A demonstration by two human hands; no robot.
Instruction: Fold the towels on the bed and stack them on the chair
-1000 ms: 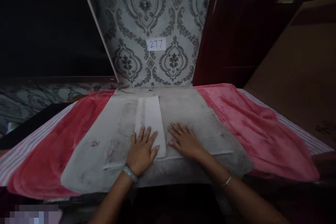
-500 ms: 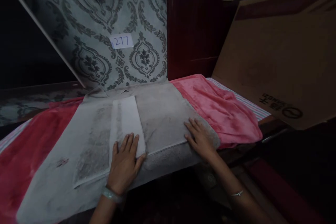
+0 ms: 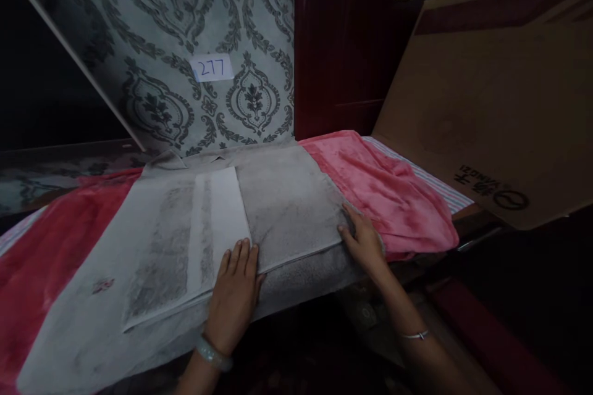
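I am pressing my left hand [image 3: 235, 296] flat, fingers together, on the near edge of the folded grey garment [image 3: 278, 210], while my right hand [image 3: 365, 241] is resting with loosely spread fingers on its right corner, gripping nothing; the folding is looking well advanced, with smoothing and any final fold left. I am counting one garment lying on one pink blanket [image 3: 384, 197], one cardboard sheet [image 3: 500, 117] and one "277" label [image 3: 212, 67] beyond.
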